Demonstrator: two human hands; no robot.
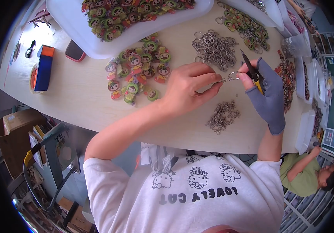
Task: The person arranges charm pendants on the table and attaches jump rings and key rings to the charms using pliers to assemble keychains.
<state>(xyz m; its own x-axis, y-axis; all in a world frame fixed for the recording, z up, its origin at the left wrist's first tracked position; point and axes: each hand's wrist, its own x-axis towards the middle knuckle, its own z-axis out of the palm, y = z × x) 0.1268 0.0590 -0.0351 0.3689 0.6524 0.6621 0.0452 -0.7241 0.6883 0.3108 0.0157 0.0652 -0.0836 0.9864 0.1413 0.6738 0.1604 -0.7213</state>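
My bare left hand [192,85] pinches the short chain [225,79] of a metal key ring [234,75] between thumb and forefinger. My right hand [266,91], in a grey glove with bare fingertips, grips black-tipped pliers with yellow handles [249,63]. Its thumb and forefinger also touch the key ring, so the ring and chain span both hands. Beyond them lies a heap of split rings [214,48]. A smaller pile of chain links [222,116] is on the near side. Flat cartoon-figure charms [136,66] are spread left of my left hand.
A white tray [108,48] full of charms stands at the back. More assembled charms [244,27] lie back right, with another pile [286,75] and white bins [307,130] rightward. A blue-orange tape dispenser [44,70] and a phone [75,51] are left. Another person [305,173] is at right.
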